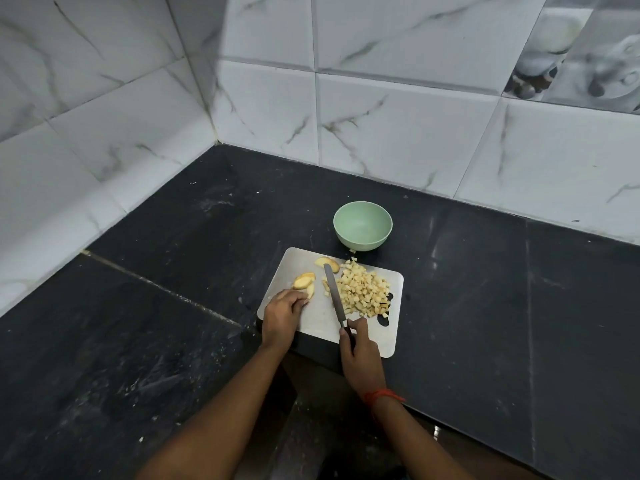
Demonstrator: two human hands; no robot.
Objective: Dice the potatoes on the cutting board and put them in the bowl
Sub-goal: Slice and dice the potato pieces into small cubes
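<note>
Potato slices (pixel 304 282): undiced stack, skin edge showing, at 9 o'clock on the cutting board (pixel 318 320); one further slice (pixel 327 263) lies apart at 12 o'clock. Diced potato (pixel 363 294): a heap of small cubes at 3 o'clock on the board, none yet in the bowl (pixel 362 233), which stands empty on the desk (pixel 485 289) just past the board's 12 o'clock edge, with a stray cube (pixel 352 251) at its foot. Knife (pixel 334 294): blade flat-lined between slices and heap, tip toward 12 o'clock. Left hand (pixel 282 315): palm down, fingers bent, tips holding the near end of the stack. Right hand (pixel 360 355): fingers wrapped round the knife handle, thumb on top, wrist at 6 o'clock with an orange thread (pixel 382 396). Step judged in hand: bringing the next slices under the blade. To do it well: draw the stack to bare board clear of the heap, lay it flat, tuck fingertips back behind the knuckles, cut strips first and then across, matching the cubes already made. Risk: a thin, damp stack may slide.
</note>
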